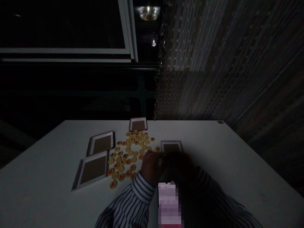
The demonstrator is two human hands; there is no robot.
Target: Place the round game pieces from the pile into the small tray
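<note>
Grip and contents I cannot tell (too dark), left hand (151,166) and right hand (182,164) close together.

Round pale-yellow discs (128,161) are seen scattered to the left of and beyond the left hand (152,166); red or dark characters are borne by some, others appear plain. Shallow rectangular trays with pale rims and darker floors are noted: a near tray (171,147), partly hidden just beyond the right hand (182,163); a far tray (138,125), farther ahead; two left-side trays (93,171), past the discs.
</note>
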